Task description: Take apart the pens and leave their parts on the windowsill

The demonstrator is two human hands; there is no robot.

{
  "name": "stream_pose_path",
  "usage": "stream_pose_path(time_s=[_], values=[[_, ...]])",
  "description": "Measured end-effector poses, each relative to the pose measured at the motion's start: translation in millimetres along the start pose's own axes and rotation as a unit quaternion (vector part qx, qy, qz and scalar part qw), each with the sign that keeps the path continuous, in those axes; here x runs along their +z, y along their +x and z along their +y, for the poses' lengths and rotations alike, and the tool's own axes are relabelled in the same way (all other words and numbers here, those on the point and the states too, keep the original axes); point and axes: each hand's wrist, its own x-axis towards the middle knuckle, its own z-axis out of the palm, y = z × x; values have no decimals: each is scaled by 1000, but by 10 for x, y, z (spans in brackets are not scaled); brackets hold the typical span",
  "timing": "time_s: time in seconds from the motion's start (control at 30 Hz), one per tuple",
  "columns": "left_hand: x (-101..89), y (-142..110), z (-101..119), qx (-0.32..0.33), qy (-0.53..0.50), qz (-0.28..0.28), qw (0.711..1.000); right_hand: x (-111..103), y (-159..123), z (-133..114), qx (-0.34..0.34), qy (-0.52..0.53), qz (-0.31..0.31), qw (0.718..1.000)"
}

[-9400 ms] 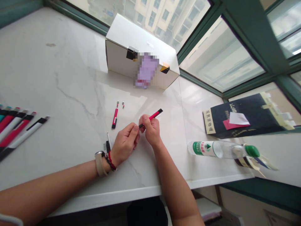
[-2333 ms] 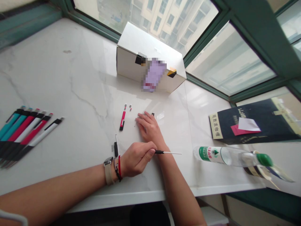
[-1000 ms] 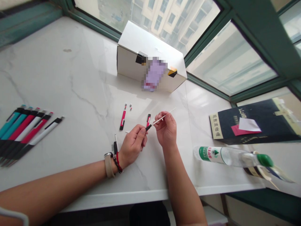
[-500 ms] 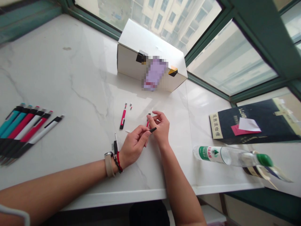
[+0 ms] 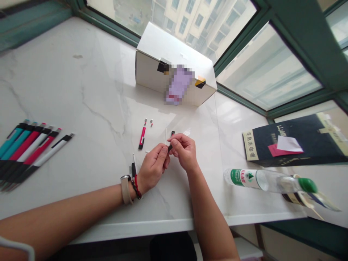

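Observation:
My left hand [image 5: 155,164] pinches a small black pen part [image 5: 170,148], which looks like a grip section. My right hand [image 5: 186,151] closes its thumb and fingers on the other end of that same part. Just beyond my fingertips lie a thin white refill-like stick [image 5: 166,135] and a black-ended pen piece [image 5: 173,133], partly hidden by my right hand. A red pen barrel with a black clip [image 5: 142,137] rests to the left, with tiny metal and red parts [image 5: 151,122] near its top. Beside my left wrist is a black-and-white pen part [image 5: 133,167], partly covered.
Several teal, red and white pens [image 5: 32,148] lie in a row at the left. A white box [image 5: 152,72] with a blurred phone [image 5: 179,85] against it stands at the back. At the right are a water bottle [image 5: 272,180] and a dark paper bag [image 5: 261,145].
My right fingers have come back from the pieces on the table and now grip the black pen part with my left hand. The white stick shows more fully on the table.

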Motion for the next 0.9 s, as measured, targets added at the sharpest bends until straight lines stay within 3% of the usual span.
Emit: stream_pose_path(time_s=[0.2, 0.37, 0.5, 0.67, 0.77, 0.9], values=[[-21, -26, -15, -7, -38, -14, 999, -60, 51, 5, 49, 105, 41, 992], [-22, -43, -49, -14, -43, -20, 999, -262, 175, 48, 29, 293, 70, 953], [-19, -34, -50, -12, -40, -23, 999, -288, 212, 78, 40, 348, 66, 934], [-23, -20, -40, -13, -54, -14, 998, -140, 143, 64, 53, 240, 106, 963], [-25, -13, -34, -9, -49, -13, 999, -80, 80, 69, 45, 145, 40, 988], [-18, 3, -24, -10, -5, -8, 1000, -38, 37, 89, 59, 75, -52, 994]])
